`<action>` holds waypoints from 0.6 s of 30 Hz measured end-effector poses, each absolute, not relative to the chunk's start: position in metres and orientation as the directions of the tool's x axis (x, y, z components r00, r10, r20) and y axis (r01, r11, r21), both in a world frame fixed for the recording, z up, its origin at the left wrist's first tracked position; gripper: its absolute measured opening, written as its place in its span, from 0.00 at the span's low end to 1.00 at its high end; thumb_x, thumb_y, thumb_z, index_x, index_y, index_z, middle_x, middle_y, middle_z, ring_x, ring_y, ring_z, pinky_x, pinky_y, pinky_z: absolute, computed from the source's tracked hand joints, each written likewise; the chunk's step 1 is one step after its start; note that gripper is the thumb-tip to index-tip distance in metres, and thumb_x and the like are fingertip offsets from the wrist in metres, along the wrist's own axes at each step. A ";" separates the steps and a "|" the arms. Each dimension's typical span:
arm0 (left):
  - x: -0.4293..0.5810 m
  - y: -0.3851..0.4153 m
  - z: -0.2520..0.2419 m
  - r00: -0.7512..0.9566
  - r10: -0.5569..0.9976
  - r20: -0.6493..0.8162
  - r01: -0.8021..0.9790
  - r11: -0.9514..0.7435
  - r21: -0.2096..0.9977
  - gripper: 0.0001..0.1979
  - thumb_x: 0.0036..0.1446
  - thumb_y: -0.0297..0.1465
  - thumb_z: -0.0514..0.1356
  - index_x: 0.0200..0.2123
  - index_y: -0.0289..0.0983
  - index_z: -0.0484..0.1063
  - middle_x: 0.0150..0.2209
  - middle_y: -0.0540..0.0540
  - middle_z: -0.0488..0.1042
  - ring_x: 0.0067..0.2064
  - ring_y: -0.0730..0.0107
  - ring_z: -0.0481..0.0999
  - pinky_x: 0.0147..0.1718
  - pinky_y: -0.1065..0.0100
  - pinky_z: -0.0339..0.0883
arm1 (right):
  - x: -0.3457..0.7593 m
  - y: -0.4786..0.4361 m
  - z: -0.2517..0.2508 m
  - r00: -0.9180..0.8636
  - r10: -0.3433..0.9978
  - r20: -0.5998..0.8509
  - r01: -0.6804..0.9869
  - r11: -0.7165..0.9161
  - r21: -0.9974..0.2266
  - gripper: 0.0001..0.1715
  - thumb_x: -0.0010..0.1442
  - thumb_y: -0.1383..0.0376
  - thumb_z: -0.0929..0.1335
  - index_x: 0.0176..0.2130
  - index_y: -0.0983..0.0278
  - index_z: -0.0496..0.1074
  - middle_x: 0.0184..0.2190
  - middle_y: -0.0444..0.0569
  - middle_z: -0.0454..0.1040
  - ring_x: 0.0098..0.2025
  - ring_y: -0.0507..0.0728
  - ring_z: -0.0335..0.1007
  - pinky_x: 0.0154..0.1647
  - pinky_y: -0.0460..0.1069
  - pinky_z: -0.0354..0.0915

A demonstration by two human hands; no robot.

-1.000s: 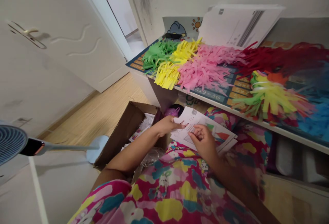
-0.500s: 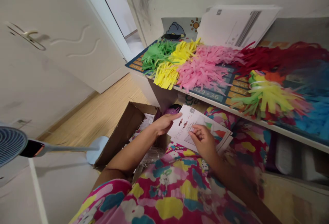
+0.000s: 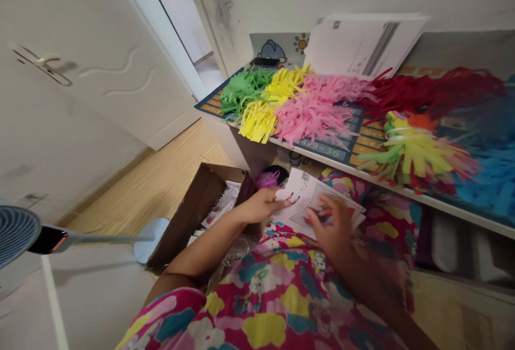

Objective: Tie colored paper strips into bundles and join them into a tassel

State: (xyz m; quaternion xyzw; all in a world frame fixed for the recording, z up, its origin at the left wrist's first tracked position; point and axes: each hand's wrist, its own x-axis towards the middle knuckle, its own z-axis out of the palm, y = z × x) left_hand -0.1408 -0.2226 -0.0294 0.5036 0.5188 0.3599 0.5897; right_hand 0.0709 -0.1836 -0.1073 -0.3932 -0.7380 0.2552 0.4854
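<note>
Over my lap, my left hand [image 3: 259,205] grips the left end of a small stack of white printed cards [image 3: 300,192]. The top card has slots near its left end and a picture with coloured shapes. My right hand [image 3: 333,224] is over the card's picture side, fingers curled and smeared by motion. Whether anything is between its fingertips cannot be made out. It covers part of the picture.
An open cardboard box [image 3: 189,205] with packets stands to my left, near a fan [image 3: 18,237]. On the desk ahead are green [image 3: 245,90], yellow [image 3: 259,122], pink [image 3: 316,117] and red [image 3: 434,90] tassels, a multicoloured bundle [image 3: 418,146] and white sheets [image 3: 366,42].
My right hand has moved slightly right and down over the picture and is more blurred. My left hand has shifted its hold a little along the cards' left end.
</note>
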 end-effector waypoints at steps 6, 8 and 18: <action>-0.115 -0.231 0.038 0.633 0.772 0.056 0.402 -0.390 0.829 0.10 0.64 0.28 0.56 0.35 0.37 0.78 0.66 0.37 0.64 0.69 0.54 0.59 0.65 0.56 0.56 | 0.155 -0.186 -0.031 -0.504 0.680 0.533 0.325 0.720 -0.613 0.40 0.55 0.47 0.73 0.62 0.55 0.63 0.56 0.56 0.71 0.58 0.70 0.68 0.58 0.66 0.65; -0.103 -0.228 0.050 0.734 0.677 0.050 0.421 -0.512 0.749 0.08 0.62 0.26 0.58 0.35 0.38 0.78 0.68 0.38 0.60 0.71 0.53 0.55 0.67 0.54 0.52 | 0.175 -0.190 -0.020 -0.622 0.666 0.412 0.273 0.678 -0.683 0.44 0.58 0.40 0.68 0.65 0.55 0.61 0.59 0.56 0.70 0.59 0.70 0.68 0.57 0.63 0.67; -0.058 -0.198 0.071 0.906 0.415 0.086 0.248 -0.685 0.685 0.19 0.55 0.47 0.65 0.40 0.37 0.78 0.50 0.38 0.78 0.52 0.51 0.78 0.55 0.58 0.68 | 0.191 -0.206 -0.043 -0.647 0.746 0.161 0.347 0.476 -0.808 0.49 0.63 0.46 0.67 0.73 0.56 0.44 0.69 0.57 0.57 0.69 0.66 0.56 0.66 0.62 0.57</action>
